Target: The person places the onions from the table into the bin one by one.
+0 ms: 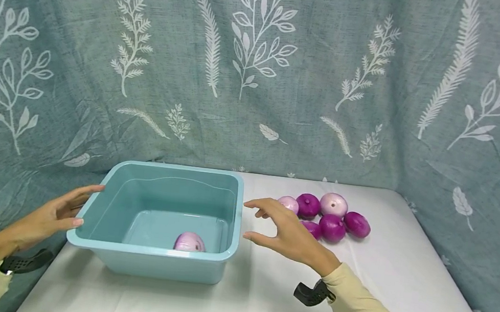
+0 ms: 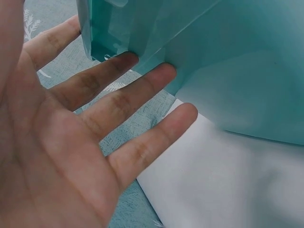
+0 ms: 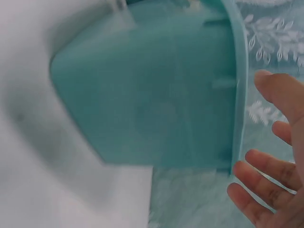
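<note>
So there's a blue-green tub point(image 1: 159, 265) on the white tabletop point(image 1: 159, 305), right between this person's two hands. Left hand point(image 1: 51, 213) is up at its left rim, fingers spread and thumb apart, not wrapped round anything. Right hand point(image 1: 289, 232) is just off the right side, fingers well apart from the thumb with nothing between them; can't tell if the tips actually touch the rim. One pale purple onion point(image 1: 190, 242) sits inside, near right, with the tub's wall between it and the right fingers. More onions point(image 1: 332, 228) are clustered on the far right.
</note>
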`<state>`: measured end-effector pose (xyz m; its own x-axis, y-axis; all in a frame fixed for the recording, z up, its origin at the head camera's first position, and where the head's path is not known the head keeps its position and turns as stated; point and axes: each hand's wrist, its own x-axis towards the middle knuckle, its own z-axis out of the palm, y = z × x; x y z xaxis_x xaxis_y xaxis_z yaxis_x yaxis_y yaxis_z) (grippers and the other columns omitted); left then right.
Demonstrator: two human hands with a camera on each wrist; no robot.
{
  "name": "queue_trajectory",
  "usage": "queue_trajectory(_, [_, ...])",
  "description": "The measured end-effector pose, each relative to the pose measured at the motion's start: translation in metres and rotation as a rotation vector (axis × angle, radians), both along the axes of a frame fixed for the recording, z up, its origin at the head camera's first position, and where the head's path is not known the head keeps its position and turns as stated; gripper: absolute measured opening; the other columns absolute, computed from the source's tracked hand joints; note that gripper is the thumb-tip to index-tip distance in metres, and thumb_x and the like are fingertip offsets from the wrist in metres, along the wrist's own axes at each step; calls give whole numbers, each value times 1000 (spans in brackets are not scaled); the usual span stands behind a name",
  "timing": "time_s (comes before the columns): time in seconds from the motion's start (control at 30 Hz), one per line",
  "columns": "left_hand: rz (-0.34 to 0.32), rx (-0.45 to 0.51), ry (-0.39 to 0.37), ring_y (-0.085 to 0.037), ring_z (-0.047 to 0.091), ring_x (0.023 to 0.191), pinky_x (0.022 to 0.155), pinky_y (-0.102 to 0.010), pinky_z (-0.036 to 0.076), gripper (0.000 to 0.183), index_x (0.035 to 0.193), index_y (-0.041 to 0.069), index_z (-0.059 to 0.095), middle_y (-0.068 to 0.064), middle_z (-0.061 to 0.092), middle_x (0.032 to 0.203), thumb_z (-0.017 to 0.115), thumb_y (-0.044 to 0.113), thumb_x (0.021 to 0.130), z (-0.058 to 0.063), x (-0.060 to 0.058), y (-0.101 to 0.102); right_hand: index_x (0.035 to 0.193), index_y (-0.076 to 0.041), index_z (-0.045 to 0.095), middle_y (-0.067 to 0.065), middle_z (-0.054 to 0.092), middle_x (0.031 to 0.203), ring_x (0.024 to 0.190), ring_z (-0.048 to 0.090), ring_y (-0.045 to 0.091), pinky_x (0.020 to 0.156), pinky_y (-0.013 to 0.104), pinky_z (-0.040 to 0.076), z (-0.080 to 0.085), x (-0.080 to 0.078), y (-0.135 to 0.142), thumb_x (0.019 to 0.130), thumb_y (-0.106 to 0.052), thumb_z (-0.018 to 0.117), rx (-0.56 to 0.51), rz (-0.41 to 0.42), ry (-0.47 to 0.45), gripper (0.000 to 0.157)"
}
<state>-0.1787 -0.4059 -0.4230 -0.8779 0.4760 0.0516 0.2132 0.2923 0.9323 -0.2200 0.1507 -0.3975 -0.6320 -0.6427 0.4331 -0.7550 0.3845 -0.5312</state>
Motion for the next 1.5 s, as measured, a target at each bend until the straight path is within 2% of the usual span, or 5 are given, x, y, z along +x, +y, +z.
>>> queue_trajectory(0.4, [35, -64, -8, 14, 30, 136, 98, -22, 45, 72, 167, 24, 14, 2, 12, 171, 47, 1, 108, 4, 3, 1, 139, -19, 61, -3, 60, 136, 120, 59, 18, 100, 45, 51, -37, -14, 84, 90, -36, 83, 62, -227, 13, 56])
queue_trajectory(0.7, [26, -67, 3, 13, 33, 136, 97, -23, 46, 72, 167, 22, 13, -1, 12, 171, 47, 1, 108, 6, 0, 3, 136, -10, 62, 5, 61, 134, 126, 49, 31, 100, 58, 43, -52, -20, 145, 86, -27, 87, 102, -389, 52, 59])
queue_trajectory(1.03, [17, -66, -2, 13, 37, 133, 93, -27, 50, 71, 168, 23, 12, 7, 16, 168, 47, 3, 109, 5, 5, 3, 129, -3, 65, 17, 62, 127, 120, 47, 41, 96, 58, 35, -64, -29, 199, 78, -17, 92, 105, -513, 150, 59])
queue_trajectory(1.33, [39, -80, 4, 13, 35, 135, 99, -43, 49, 71, 167, 25, 13, 1, 15, 170, 47, 2, 109, 1, 6, 2, 137, -7, 60, 25, 55, 135, 121, 40, 49, 91, 63, 33, -75, -38, 229, 79, -30, 93, 146, -617, 74, 71])
queue_trajectory(1.5, [61, -79, 8, 13, 36, 135, 100, -45, 49, 71, 167, 26, 15, -2, 15, 170, 48, 2, 109, 3, 5, 3, 140, -2, 56, 32, 51, 137, 122, 38, 53, 90, 65, 33, -83, -44, 237, 84, -36, 87, 175, -651, -7, 73])
